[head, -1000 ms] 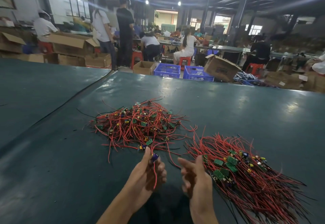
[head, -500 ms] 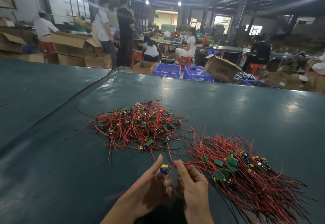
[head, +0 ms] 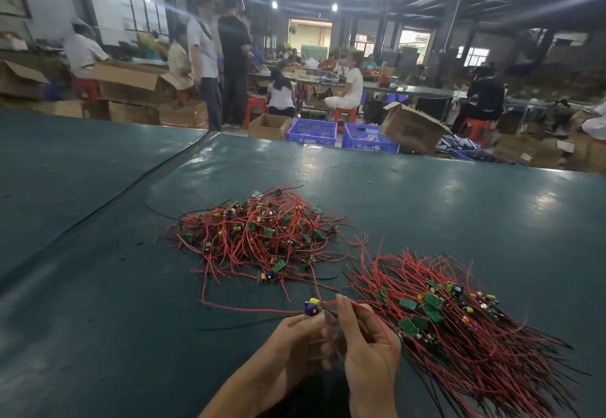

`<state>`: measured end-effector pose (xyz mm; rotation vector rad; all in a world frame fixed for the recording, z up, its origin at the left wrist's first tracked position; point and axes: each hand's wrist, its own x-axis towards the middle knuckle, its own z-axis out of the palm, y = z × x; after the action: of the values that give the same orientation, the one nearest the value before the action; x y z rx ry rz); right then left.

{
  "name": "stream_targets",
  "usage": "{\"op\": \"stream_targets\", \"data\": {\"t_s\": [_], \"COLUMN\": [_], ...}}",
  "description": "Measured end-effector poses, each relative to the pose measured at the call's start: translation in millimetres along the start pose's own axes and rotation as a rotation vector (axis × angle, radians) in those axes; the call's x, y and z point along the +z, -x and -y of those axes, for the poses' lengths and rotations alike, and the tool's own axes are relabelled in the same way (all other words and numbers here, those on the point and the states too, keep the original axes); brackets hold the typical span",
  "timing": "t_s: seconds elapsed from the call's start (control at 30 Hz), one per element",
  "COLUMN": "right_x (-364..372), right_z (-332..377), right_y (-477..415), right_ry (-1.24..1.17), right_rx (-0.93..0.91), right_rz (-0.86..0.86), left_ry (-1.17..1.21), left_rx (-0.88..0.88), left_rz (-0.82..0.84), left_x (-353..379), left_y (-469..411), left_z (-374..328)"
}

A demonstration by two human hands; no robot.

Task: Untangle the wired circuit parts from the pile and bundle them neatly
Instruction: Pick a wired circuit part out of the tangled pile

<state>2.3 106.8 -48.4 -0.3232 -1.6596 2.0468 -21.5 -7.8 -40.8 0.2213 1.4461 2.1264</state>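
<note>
A tangled pile (head: 259, 237) of red-wired circuit parts lies on the dark green table (head: 426, 208), ahead of my hands. To the right spreads a straightened bundle (head: 459, 329) of the same parts, boards together and wires fanned toward the near right. My left hand (head: 295, 342) pinches one small circuit part (head: 311, 307) with blue and yellow components. Its red wire trails left across the table, and a black wire lies below it. My right hand (head: 364, 345) pinches a red wire right beside that part, and the wire runs down over the palm.
A seam (head: 131, 188) divides the table surface from a second panel on the left. Beyond the far edge stand cardboard boxes (head: 410, 129), blue crates (head: 311, 132), red stools and several people at other tables.
My hands came together; the right hand took hold of a red wire next to the part. The part's red wire now stretches out to the left over the table.
</note>
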Motion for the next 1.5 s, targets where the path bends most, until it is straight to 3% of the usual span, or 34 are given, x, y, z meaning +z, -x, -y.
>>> {"op": "stream_targets", "data": {"t_s": [0.23, 0.33, 0.47, 0.57, 0.8, 0.87, 1.1, 1.23, 1.4, 1.5], "right_x": [3.5, 3.5, -3.5, -17.2, -35.9, -31.3, 10.0, -0.2, -30.8, -35.3], "right_z": [2.0, 0.4, 1.2, 7.7, 15.3, 13.2, -2.5, -1.1, 7.0, 6.4], "right_y": [3.2, 0.6, -9.5, -20.4, -33.3, -29.8, 3.8, -5.6, -29.1, -30.2], "right_ry": [0.109, 0.022, -0.15, -0.26, -0.392, -0.324, 0.045, 0.058, -0.148, -0.134], "right_rx": [-0.186, -0.057, 0.187, 0.216, 0.246, 0.214, 0.126, 0.14, 0.17, 0.148], "right_rz": [0.055, -0.006, -0.135, -0.231, -0.35, -0.295, 0.152, 0.03, -0.225, -0.235], "left_ry": [-0.026, -0.077, -0.151, -0.183, -0.209, -0.201, -0.144, -0.293, -0.37, -0.323], "left_rx": [0.038, 0.048, 0.06, 0.086, 0.102, 0.108, 0.05, 0.063, 0.06, 0.045], "left_rz": [-0.126, -0.182, -0.112, -0.015, -0.003, -0.023, -0.036, -0.018, 0.025, 0.036], "left_x": [-4.5, -5.8, 1.0, 5.5, -1.5, -2.9, -3.2, -4.5, -4.2, -4.2], "left_y": [-5.1, -6.9, -4.2, -0.9, 2.7, 1.7, 0.4, 1.6, 1.6, 3.6], "left_z": [5.8, 7.8, 4.5, -2.5, -3.4, -2.4, 2.1, 0.2, -0.5, -1.8]}}
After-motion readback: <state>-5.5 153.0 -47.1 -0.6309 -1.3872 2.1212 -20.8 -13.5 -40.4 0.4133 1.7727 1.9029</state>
